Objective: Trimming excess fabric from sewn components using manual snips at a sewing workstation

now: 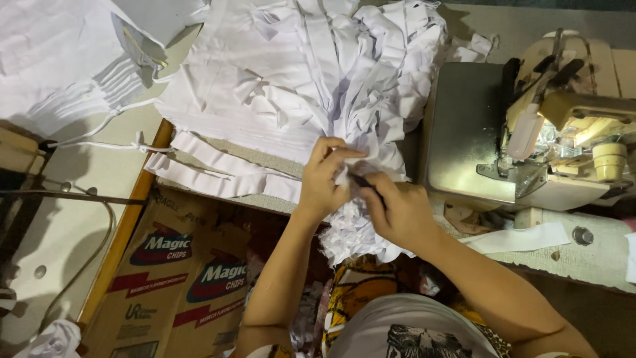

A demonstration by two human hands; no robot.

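Note:
My left hand [323,178] pinches a bunch of white fabric strips [354,229] at the near edge of the table. My right hand [397,211] is closed around a small dark tool [363,180], whose tip sits against the same bunch, right beside my left fingers. The gathered strips hang down from my hands toward my lap. They are the near end of a big heap of white fabric pieces [311,73] that covers the middle of the table.
A cream sewing machine [563,132] on a metal plate [460,126] stands at the right. More white cloth [59,59] lies at the far left. A printed cardboard box [165,265] sits under the table's left edge. A white band [523,237] lies by the machine.

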